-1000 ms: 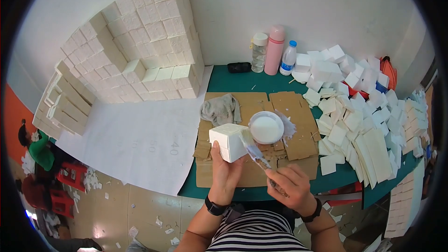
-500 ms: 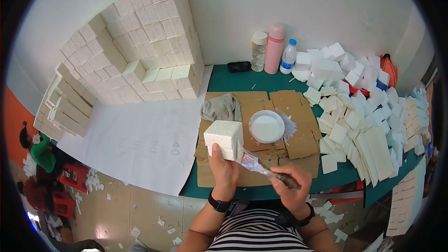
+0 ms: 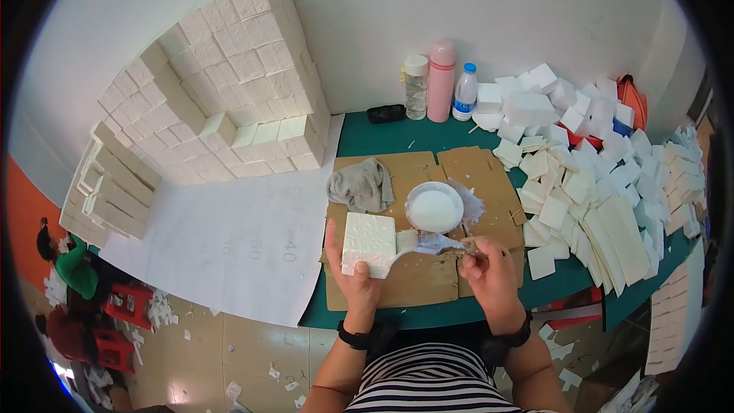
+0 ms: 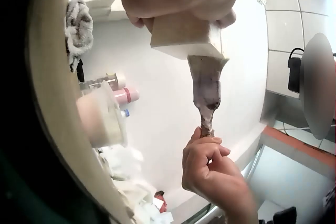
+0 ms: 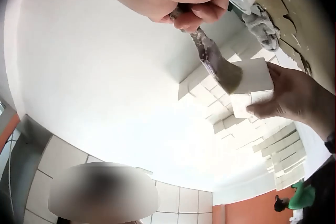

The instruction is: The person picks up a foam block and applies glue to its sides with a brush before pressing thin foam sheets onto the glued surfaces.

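My left hand (image 3: pixel 358 291) holds a white foam-like block (image 3: pixel 369 239) from below, its thumb on the near edge and fingers behind. The block has a rough, glossy top face in the head view. My right hand (image 3: pixel 493 279) grips a paintbrush (image 3: pixel 434 243) by its handle, the bristles against the block's right side. The left wrist view shows the broad whitish bristles (image 4: pixel 206 71) meeting the lower face of the block (image 4: pixel 184 37). Behind the brush stands a round tub (image 3: pixel 408 210) of white liquid (image 3: pixel 434 205).
Flattened cardboard (image 3: pixel 417 287) covers part of the green table (image 3: pixel 367 134). A grey cloth (image 3: pixel 363 186) lies left of the tub. Bottles and a pink flask (image 3: pixel 441 84) stand by the wall. Stacked white blocks (image 3: pixel 260 69) rise at left; loose white pieces (image 3: pixel 562 199) heap at right.
The block has been turned so its rough face shows toward the head camera. The brush has swung from slanting down at the block's right to nearly level, bristles still at that side.
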Tool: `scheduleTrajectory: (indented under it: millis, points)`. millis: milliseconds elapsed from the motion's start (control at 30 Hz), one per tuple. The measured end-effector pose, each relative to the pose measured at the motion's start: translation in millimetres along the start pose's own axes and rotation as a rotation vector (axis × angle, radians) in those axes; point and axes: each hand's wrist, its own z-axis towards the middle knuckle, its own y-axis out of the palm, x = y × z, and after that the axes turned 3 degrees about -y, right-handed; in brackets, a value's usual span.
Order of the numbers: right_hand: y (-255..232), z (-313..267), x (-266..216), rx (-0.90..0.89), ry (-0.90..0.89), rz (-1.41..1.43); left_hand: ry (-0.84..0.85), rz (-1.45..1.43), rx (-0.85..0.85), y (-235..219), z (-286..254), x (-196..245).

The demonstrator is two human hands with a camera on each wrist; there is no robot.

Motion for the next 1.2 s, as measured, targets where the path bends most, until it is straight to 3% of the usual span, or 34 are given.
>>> scheduleTrajectory:
  millis: [133,267,433,533,567,667,833,1067,1200]
  points:
    - [-16,10,7,-0.032,0.155,0.145,0.010,0.134,-0.051,-12,2,0]
    - [-17,10,6,-0.016,0.174,0.178,0.021,0.187,-0.091,-15,1,1]
    - [-28,10,5,-0.008,0.103,0.193,-0.091,0.055,-0.068,-13,-1,2]
    - [-37,15,-3,0.034,-0.184,0.105,-0.190,-0.060,-0.064,-14,-5,1]
    - [-38,16,-6,0.037,-0.187,0.100,-0.263,-0.140,-0.043,-16,-6,3]
    - [-36,21,-14,0.049,-0.406,-0.281,-0.412,-0.303,-0.004,-17,-9,4]
    - [-44,51,13,0.145,-0.307,-0.231,-0.441,-0.330,-0.023,-15,-12,8]
    - [-60,50,22,-0.035,-0.143,-0.326,-0.449,-0.346,-0.082,-28,-17,1]
    - [-74,37,12,-0.031,-0.176,-0.462,-0.445,-0.368,-0.029,-34,-19,-6]
